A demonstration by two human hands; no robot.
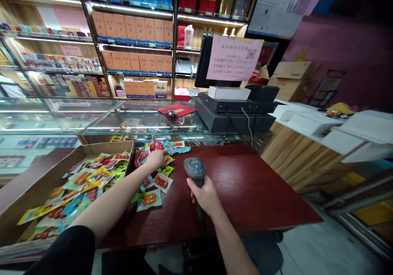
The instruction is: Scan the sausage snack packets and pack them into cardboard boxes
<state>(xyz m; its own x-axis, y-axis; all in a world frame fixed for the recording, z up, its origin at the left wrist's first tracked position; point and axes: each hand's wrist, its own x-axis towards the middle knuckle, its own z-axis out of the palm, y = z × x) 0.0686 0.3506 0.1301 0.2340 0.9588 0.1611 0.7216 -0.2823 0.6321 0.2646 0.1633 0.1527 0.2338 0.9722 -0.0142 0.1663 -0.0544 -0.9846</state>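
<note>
My right hand is wrapped around the handle of a dark grey barcode scanner, held upright over the table with a small blue light on its head. Over a loose pile of sealed snack packets, my left hand reaches with curled fingers; what they grip is hidden. Below that hand lie a clear packet of reddish sausages and a packet of orange sausages. Blue packets lie just beyond it. My left forearm crosses over a cardboard box holding many similar packets.
The dark red wooden table adjoins a glass display counter. On the counter are a computer mouse, a red mat and a monitor with a pink sign. Stocked shelves stand behind; a wood-panelled counter is at right.
</note>
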